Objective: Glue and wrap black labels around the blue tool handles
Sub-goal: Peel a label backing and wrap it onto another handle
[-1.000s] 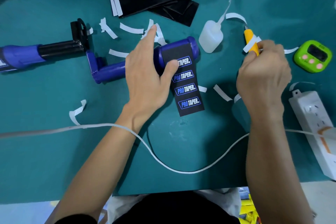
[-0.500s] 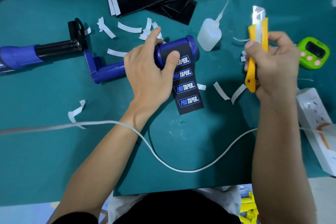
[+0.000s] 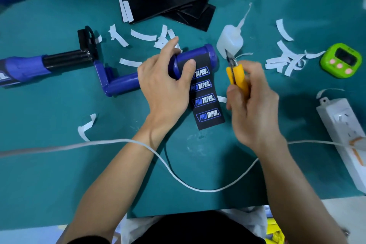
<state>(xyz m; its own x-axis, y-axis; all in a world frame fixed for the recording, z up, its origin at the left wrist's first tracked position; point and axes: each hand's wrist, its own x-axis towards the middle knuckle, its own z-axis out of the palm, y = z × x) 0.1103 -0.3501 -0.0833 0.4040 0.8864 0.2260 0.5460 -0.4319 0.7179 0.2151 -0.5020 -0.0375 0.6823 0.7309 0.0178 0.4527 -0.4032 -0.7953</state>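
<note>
Now that your right hand (image 3: 255, 109) has picked up the yellow knife (image 3: 240, 77) and brought it beside the blue handle (image 3: 198, 52), a trim looks next. Its fingers curl tight round the knife. Your left hand (image 3: 164, 87) grips the handle in the middle of the frame, thumb pressing the black label (image 3: 208, 115), whose tail lies loose below. The glue bottle (image 3: 227, 39) stands just behind the blade, so mind it. Paper scraps (image 3: 142, 35) lie around.

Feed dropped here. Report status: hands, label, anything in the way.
Left hand grips blue handle, thumb pinning black label. Right hand holds yellow knife, blade out near handle's end. Label tail unwrapped. Glue bottle just behind blade.
</note>
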